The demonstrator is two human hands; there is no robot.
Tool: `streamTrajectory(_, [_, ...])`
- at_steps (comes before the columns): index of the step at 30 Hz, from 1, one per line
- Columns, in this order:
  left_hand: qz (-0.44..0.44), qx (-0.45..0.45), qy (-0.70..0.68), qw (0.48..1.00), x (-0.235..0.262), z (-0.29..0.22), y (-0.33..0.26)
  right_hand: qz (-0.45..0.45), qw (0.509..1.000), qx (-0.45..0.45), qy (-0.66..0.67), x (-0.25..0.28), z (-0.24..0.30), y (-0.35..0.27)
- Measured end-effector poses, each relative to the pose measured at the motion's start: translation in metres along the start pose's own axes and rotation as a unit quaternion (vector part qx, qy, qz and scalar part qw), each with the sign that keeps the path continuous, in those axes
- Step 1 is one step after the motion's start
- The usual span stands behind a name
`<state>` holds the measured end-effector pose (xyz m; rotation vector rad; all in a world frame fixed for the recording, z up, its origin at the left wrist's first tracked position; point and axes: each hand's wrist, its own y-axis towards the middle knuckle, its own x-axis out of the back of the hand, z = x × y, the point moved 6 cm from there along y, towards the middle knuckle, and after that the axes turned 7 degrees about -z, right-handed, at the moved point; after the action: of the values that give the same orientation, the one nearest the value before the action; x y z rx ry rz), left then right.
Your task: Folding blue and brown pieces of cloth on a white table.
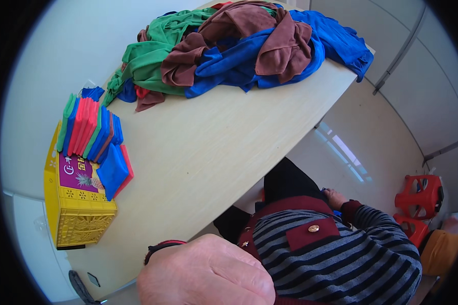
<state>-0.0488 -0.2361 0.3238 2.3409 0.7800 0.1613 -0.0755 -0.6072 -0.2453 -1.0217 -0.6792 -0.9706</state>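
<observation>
1. Our left hand (203,274) looms close to the camera, near and left of centre; its fingertips are hidden, so we cannot tell whether the fingers are apart or together.
2. Our right hand (335,199) is low beside our dark trousers (290,183), its fingers next to a small patch of blue (324,189); we cannot tell whether they clamp it.
3. Before us, the pale table (213,142) has light wood grain and slants from near left to far right.
4. At its left we see a yellow openwork basket (86,221) with folded cloths (89,127) in green, blue, red and brown.
5. The basket's purple label (69,175) shows a pineapple and sideways white and yellow characters.
6. Loose cloths (239,51) heap up at the table's far end.
7. To our right, the glossy floor (387,137) reflects light near red stools (420,194) and pale panels (432,76).
</observation>
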Motion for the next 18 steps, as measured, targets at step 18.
streamTrajectory(18, [-0.111,0.083,0.037,0.990,0.050,0.035,-0.064,0.196,0.927,-0.047,-0.317,0.011,-0.107,-0.082])
